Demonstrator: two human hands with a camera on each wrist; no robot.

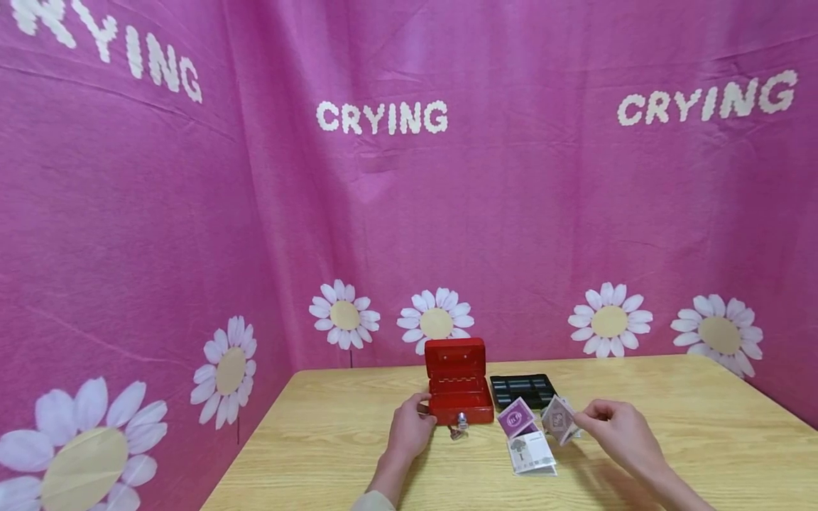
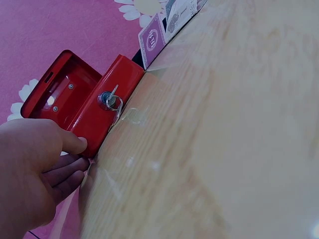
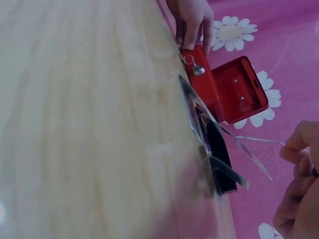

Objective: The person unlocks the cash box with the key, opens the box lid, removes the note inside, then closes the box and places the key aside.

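A red cash box (image 1: pixel 461 411) stands on the table with its lid raised. Keys on a ring (image 2: pixel 114 102) hang from the lock on its front. My left hand (image 1: pixel 412 426) holds the box at its left end, thumb (image 2: pixel 75 143) at the front corner. Between thumb and forefinger, my right hand (image 1: pixel 623 433) pinches the edge of a folded grey banknote (image 1: pixel 559 420). Left of that note are a folded purple banknote (image 1: pixel 516 417) and, nearer me, a folded pale banknote (image 1: pixel 532 453) with a tree on it. Right fingers (image 3: pixel 294 209) below the pinch are curled.
Behind the banknotes lies a black compartment tray (image 1: pixel 524 389), right of the cash box. The wooden table (image 1: pixel 307 454) ends at a pink curtain (image 1: pixel 511 227) printed with white daisies, which hangs behind it and along the left.
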